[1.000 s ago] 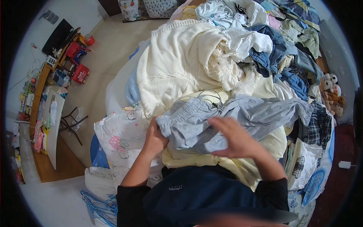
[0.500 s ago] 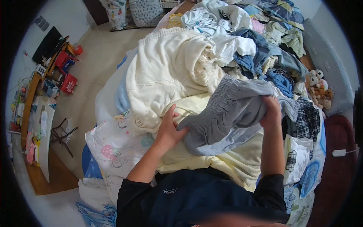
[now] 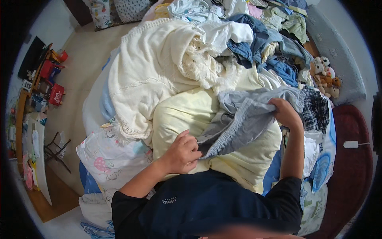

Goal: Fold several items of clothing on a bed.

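The grey garment [image 3: 248, 121] lay stretched between the person's two hands, over the pale yellow cloth [image 3: 179, 113] at the near middle of the heap. The left hand [image 3: 184, 153] pinched the near left end of its gathered waistband; the fingers were curled in, and where their tips met the fabric was hard to make out. The right hand [image 3: 286, 114] gripped the garment's right side, with part of its fingers hidden by the cloth. Folds concealed much of the garment's inside, so its full shape could not be told.

Farther left, the cream fringed knit [image 3: 153, 63] covered part of whatever lay under it. To the right, the dark plaid garment [image 3: 316, 109] was partly hidden behind the grey one. The patterned cushions [image 3: 131, 10] at the far left were cut off by the upper edge, and the blue bundle [image 3: 95, 230] at the near left ran out of view, its kind unclear.
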A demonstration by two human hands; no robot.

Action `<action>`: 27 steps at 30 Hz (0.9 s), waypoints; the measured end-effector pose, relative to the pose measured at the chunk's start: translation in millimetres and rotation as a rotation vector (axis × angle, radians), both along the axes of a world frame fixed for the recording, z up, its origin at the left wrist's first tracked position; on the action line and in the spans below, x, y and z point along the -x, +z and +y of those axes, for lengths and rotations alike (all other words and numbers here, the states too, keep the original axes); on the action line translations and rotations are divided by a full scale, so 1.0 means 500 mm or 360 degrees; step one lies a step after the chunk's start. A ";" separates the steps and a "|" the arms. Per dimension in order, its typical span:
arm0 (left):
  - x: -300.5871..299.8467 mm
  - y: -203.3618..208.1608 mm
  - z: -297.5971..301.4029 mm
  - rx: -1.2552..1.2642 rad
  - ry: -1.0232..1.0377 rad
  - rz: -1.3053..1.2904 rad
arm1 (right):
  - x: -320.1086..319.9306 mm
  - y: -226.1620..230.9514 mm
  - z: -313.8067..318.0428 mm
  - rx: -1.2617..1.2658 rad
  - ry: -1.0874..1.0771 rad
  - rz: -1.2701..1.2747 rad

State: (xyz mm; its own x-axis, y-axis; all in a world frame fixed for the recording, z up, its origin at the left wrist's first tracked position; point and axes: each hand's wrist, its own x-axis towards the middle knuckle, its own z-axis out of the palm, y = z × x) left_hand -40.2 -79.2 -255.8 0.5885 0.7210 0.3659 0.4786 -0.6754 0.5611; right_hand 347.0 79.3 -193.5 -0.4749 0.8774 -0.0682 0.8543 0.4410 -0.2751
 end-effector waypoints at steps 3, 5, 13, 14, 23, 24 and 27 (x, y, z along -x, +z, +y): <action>-0.029 -0.030 -0.029 -0.0032 -0.0099 -0.0106 | 0.005 -0.007 -0.036 0.0191 0.0068 -0.0149; -0.041 -0.050 -0.043 0.0038 -0.0195 -0.0196 | 0.026 0.021 -0.055 0.0425 0.0058 0.0119; -0.077 -0.042 -0.045 0.0322 0.0037 -0.0476 | 0.152 -0.013 -0.055 -0.0352 0.0132 0.0114; -0.083 -0.034 -0.039 0.0426 0.0184 -0.0503 | 0.168 -0.015 -0.057 -0.0349 0.0125 0.0115; -0.036 -0.040 -0.020 0.0784 0.0452 -0.0088 | 0.116 0.000 -0.090 0.0046 0.0550 0.0134; -0.018 -0.033 -0.020 0.0794 0.0447 -0.0091 | 0.098 0.023 -0.111 -0.0078 0.0509 0.0306; 0.031 0.012 -0.026 0.0756 0.0784 -0.0388 | 0.060 0.036 -0.178 -0.0219 0.0421 0.0519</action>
State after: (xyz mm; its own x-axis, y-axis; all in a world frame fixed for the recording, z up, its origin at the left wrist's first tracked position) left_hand -55.6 -92.3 -249.9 0.0964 0.9950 0.0268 0.4882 -0.0707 0.8698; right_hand 316.7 -9.9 -175.6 -0.6619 0.7130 0.2314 0.5853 0.6844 -0.4348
